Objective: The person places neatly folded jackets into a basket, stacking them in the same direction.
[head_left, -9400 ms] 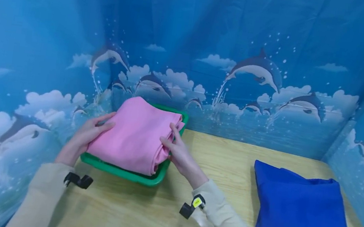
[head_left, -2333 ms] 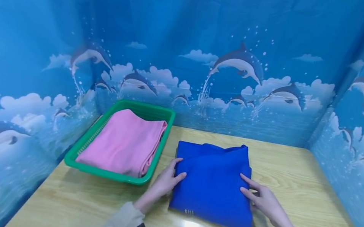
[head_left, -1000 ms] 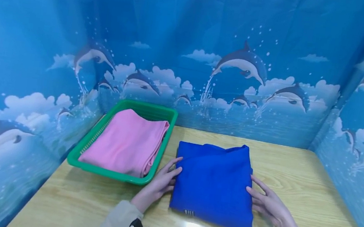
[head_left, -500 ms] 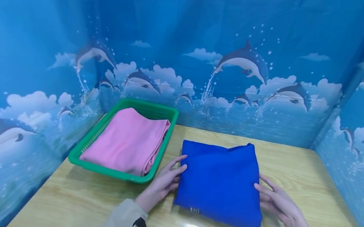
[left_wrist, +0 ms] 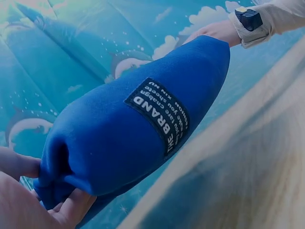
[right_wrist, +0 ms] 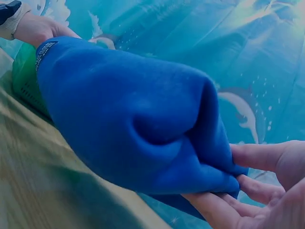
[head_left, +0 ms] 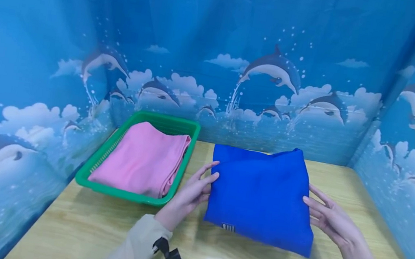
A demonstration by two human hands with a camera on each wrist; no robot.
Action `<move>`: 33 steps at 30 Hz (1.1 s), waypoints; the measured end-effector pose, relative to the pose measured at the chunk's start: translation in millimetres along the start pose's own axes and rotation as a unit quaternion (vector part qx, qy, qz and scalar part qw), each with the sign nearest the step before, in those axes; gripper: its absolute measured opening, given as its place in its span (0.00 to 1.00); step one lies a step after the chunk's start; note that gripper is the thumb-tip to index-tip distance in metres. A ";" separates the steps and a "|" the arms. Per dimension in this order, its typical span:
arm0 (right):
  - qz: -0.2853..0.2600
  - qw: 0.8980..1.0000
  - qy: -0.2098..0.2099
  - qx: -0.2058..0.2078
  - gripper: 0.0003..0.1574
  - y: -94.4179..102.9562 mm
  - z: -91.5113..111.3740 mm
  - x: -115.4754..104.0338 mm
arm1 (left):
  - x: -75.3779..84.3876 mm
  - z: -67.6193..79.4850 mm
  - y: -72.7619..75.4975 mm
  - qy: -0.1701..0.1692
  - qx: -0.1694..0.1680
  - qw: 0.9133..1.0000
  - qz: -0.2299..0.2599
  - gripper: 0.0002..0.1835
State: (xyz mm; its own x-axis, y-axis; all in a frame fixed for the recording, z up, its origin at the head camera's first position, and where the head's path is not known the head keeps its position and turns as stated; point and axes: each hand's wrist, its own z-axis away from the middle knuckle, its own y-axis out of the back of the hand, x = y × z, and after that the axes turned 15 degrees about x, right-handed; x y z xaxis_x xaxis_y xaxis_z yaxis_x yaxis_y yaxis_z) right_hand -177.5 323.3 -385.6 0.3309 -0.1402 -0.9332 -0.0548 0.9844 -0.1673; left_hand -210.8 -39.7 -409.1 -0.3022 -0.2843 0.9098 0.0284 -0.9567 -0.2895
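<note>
A folded blue garment [head_left: 260, 193], with a dark printed label [left_wrist: 159, 114] on its near edge, is held up off the table between my two hands. My left hand [head_left: 191, 193] pinches its left edge, thumb on top and fingers reaching underneath. On the opposite edge my right hand [head_left: 336, 225] grips the layers, its thumb over the top; the right wrist view shows fingers [right_wrist: 214, 210] below the fabric. The cloth sags into creases near that grip. Left of it, a folded pink cloth [head_left: 144, 158] lies inside a green basket [head_left: 128, 195].
The light wooden table [head_left: 100, 229] runs beneath the blue garment. A blue dolphin-print curtain [head_left: 184, 34] encloses the back and both sides. The basket stands close to the left and back curtain.
Earlier both hands were at the pink cloth in the basket; later they moved to the blue garment, now in the middle. Over the last half second the garment has risen off the table.
</note>
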 end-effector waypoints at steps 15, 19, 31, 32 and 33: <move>0.041 0.999 0.015 0.032 0.46 -14.3 4.3 -16.0 | 22.6 -0.4 -0.8 0.011 0.017 1.000 -0.020 0.23; 0.034 0.998 0.038 0.026 0.46 -22.6 3.8 -34.9 | 43.1 -1.0 -2.5 -0.001 0.018 1.000 -0.023 0.24; 0.026 0.997 0.062 0.044 0.49 -73.0 -12.1 -99.4 | 116.9 -3.5 7.7 -0.034 0.042 0.998 -0.013 0.28; 0.023 0.997 0.063 0.043 0.49 -78.9 -13.8 -102.6 | 122.2 -3.5 11.2 -0.035 0.046 0.998 -0.013 0.28; 0.021 0.997 0.067 0.040 0.49 -85.0 -15.4 -105.5 | 127.5 -2.9 15.1 -0.038 0.048 0.998 -0.016 0.29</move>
State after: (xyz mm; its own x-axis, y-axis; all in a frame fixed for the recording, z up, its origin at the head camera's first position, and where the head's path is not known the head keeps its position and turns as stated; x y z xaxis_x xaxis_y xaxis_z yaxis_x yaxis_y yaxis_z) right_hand -222.2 252.8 -277.8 0.2014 -0.1072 -0.9736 0.0118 0.9942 -0.1070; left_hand -251.7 -90.2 -298.3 -0.2308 -0.2534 0.9394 0.1118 -0.9660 -0.2331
